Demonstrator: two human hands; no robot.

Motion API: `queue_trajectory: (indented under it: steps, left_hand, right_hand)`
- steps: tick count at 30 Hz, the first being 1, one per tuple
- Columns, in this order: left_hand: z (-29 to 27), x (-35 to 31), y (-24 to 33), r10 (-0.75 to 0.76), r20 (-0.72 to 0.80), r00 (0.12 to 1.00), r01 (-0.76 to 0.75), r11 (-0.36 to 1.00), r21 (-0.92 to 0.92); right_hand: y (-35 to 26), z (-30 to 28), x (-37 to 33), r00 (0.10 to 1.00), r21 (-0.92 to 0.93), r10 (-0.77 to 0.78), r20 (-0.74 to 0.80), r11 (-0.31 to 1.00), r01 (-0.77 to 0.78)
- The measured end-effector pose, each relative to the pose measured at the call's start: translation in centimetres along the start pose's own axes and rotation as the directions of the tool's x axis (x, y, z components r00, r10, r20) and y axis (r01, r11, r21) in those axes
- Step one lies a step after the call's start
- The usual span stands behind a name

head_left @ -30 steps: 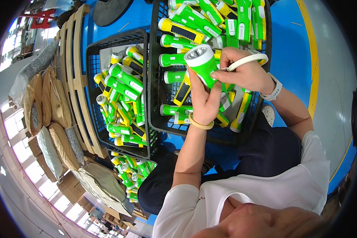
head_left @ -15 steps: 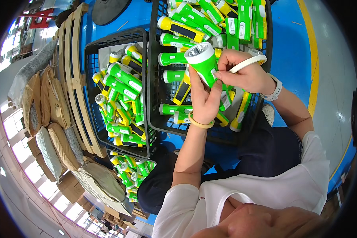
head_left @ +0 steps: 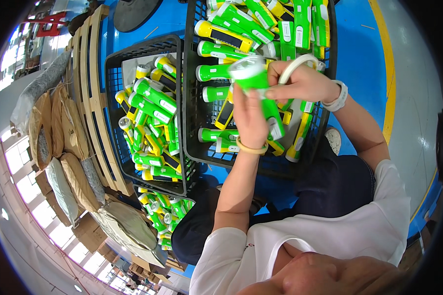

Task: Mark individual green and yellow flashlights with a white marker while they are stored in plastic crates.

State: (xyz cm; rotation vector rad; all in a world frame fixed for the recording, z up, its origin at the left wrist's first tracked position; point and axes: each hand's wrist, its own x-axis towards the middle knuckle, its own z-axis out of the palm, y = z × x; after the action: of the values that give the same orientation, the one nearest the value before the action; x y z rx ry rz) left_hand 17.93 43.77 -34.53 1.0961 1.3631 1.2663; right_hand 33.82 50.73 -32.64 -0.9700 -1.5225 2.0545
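A green flashlight (head_left: 255, 82) with a wide white head, blurred by motion, is gripped in my left hand (head_left: 251, 120), head tilted away from me. My right hand (head_left: 305, 86) is closed, with a thin white ring (head_left: 299, 62), apparently a narrow roll, hooked on its fingers. The right thumb and fingertips meet at the flashlight's side; whether something small lies between them cannot be made out. Under both hands stands a large black crate (head_left: 186, 105) holding several green and yellow flashlights (head_left: 226, 37).
Left of the large crate is a smaller black crate (head_left: 110, 73) heaped with flashlights (head_left: 152, 108). More flashlights (head_left: 165, 216) lie nearer, beside my knee. A wooden pallet (head_left: 91, 93) and brown sacks (head_left: 74, 123) stand farther left. A yellow line (head_left: 390, 88) crosses the floor on the right.
The flashlight has turned slightly in my left hand, and that hand has rotated with it. My right hand has tilted, swinging the white ring up and to the left.
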Motion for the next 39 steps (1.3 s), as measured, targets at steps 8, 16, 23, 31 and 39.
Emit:
queue_trajectory:
  steps: [8, 16, 23, 31, 39]
  left_hand:
    - [-0.1, 0.4, 0.4, -0.137, 0.106, 0.985, 0.171, 0.875, -0.453]
    - [-2.4, 1.9, -1.5, -0.188, -0.151, 0.97, 0.156, 0.968, -0.199]
    - [-20.9, 7.5, -2.3, -0.149, -0.723, 0.674, 0.132, 0.988, -0.08]
    - [-13.7, 5.9, -5.5, 0.167, -0.234, 0.958, 0.044, 0.721, 0.692]
    - [-7.9, 10.8, -13.2, -0.393, -0.46, 0.796, 0.533, 0.816, 0.225]
  right_hand:
    - [1.4, 0.0, 0.1, 0.995, 0.109, -0.085, -0.056, 0.99, 0.09]
    - [3.1, 4.4, 1.0, 0.511, -0.779, -0.86, -0.005, 0.323, 0.537]
    - [10.5, 0.7, 2.3, 0.873, -0.766, -0.44, -0.209, 0.629, 0.133]
    - [14.0, 1.4, 8.6, 0.888, -0.613, -0.32, -0.329, 0.788, 0.057]
    - [13.9, 9.0, 5.8, 0.971, -0.499, -0.237, 0.029, 0.838, 0.22]
